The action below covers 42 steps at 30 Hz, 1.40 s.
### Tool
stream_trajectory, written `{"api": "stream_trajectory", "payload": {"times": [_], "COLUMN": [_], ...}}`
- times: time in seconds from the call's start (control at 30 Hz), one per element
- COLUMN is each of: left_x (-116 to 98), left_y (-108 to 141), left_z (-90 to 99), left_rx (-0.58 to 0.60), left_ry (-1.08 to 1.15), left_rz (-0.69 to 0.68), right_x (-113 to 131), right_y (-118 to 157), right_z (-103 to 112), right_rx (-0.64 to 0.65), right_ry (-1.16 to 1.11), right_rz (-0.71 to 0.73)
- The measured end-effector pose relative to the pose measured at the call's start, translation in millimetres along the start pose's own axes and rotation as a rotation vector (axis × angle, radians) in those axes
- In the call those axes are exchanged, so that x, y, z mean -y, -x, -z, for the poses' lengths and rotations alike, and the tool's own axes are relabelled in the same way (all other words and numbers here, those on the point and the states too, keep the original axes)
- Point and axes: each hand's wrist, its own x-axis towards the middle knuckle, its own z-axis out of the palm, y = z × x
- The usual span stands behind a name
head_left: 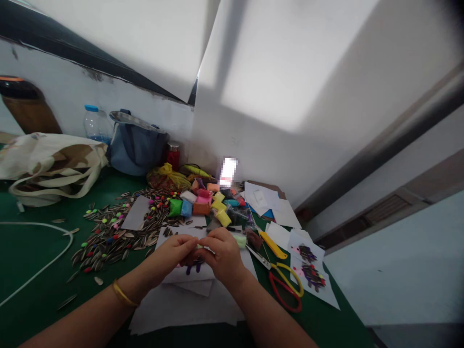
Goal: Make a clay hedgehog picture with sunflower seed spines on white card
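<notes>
My left hand [178, 252] and my right hand [223, 253] meet over white paper [181, 304] at the table's middle. Fingers of both are pinched together around something small and pale, too hidden to make out. Beneath them, a sheet carries a partly hidden shape with purple strips [193, 268]. Just beyond my right hand lies a pale green clay packet [239, 240]. Coloured clay packets [201, 208] are heaped behind the hands. Striped seeds [97, 249] with small coloured balls spread to the left.
Scissors [286, 285] and a yellow cutter [273, 245] lie right of my hands, beside paper with seed-covered figures [312, 275]. A white cable [43, 270] curves at far left. Behind stand a cloth bag [58, 169], blue bag [134, 147], bottle [96, 125], red flask [173, 155] and lit phone [228, 171].
</notes>
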Motion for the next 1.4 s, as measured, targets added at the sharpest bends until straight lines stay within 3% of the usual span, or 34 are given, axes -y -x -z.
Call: {"api": "stream_trajectory", "payload": {"times": [0.3,0.57,0.97,1.23,1.4], "left_x": [4.4,7.0,2.3,1.4,-0.3], "left_y": [-0.5,-1.9,0.4,1.9,2.1], "left_z": [9.5,11.4,8.5,5.5,2.7], "left_rx": [0.005,0.034,0.039,-0.004,-0.02], "left_ry": [0.202,0.275,0.086,0.221,0.286], "left_rz": [0.042,0.031,0.099,0.071,0.064], "right_x": [5.8,0.7,-0.1,0.4,-2.5], "right_y": [-10.4,-5.5,9.2,11.6,12.0], "right_z": [5.7,-4.7,-11.0,-7.0,-2.5], "right_rx": [0.092,0.012,-0.028,-0.114,-0.113], "right_ry": [-0.033,-0.111,-0.204,-0.39,-0.36], "right_rz": [-0.023,-0.058,-0.066,-0.246,-0.213]}}
